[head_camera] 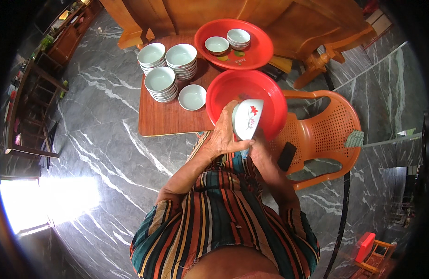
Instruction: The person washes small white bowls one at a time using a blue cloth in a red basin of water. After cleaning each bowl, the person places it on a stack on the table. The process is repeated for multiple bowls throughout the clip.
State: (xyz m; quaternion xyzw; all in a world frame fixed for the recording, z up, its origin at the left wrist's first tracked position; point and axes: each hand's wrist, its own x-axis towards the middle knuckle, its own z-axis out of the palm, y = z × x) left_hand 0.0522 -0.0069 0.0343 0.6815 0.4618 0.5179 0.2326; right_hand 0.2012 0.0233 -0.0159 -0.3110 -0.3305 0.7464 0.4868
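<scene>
My left hand (223, 137) grips a white porcelain bowl (248, 118) with red and pink flowers on its outside. The bowl is tipped on its side over the near part of a red plastic basin (214, 87), its mouth turned to the right. My right hand (259, 148) is just behind and below the bowl's lower rim, its fingers mostly hidden. A small blue and white piece, perhaps cloth (244, 153), shows between the two hands. A single white bowl (192, 97) sits upright on the wooden table (176, 126), left of the basin.
Several bowls stand in stacks (161, 83) on the table's left. Behind, a second red basin (256, 57) holds a bowl (216, 45) and a small stack (238, 37). On the right, an orange plastic chair (334, 129) carries a black phone-like object (287, 156) and a green cloth (354, 138).
</scene>
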